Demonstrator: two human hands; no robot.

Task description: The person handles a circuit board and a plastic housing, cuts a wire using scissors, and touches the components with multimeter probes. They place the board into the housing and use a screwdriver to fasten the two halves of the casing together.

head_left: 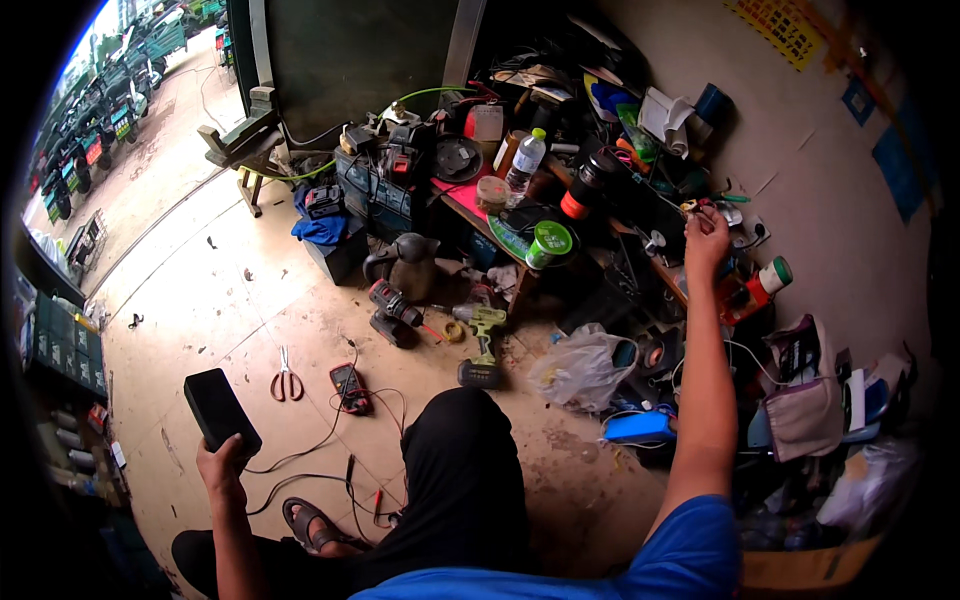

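Observation:
My left hand [222,468] is closed round the lower end of a black rectangular block [219,405], about phone-shaped but thick, held above the floor at left. Whether it is a phone or a casing, I cannot tell. Stretched far out to the right, my right hand [707,232] has its fingers curled together at the cluttered bench by the wall. Small reddish and pale pieces show at its fingertips, too small to name. Near that hand are a green-handled tool [735,198] and a white bottle with a green cap [775,274].
On the floor ahead lie scissors [287,376], a red-black multimeter [350,388] with leads, a drill [395,308], a green power tool [481,340] and a kettle [405,265]. A plastic bag [585,370] and blue box [640,428] sit below the bench, which holds a water bottle [526,160].

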